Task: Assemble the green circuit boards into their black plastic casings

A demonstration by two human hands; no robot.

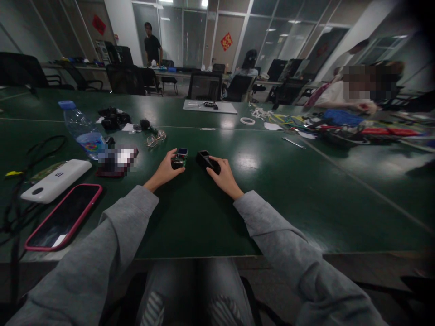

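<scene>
Over the green table [204, 217], my left hand [167, 168] is closed around a small green circuit board [181, 158] with a little dark screen on its top. Thumb and fingers grip it from the left and front. To its right, my right hand [221, 174] is closed on a small black box [203, 159]; the fingers cover its near right part. A narrow gap separates the board from the box. Whether the box is open on top is too dim to tell.
On the left lie a pink-cased phone [64, 217], a white power bank [57, 180], a dark red device [117, 163], a tilted water bottle [81, 129] and glasses [156, 138]. Tape [247, 121], cables and tools lie far right, beside a seated person [340, 93].
</scene>
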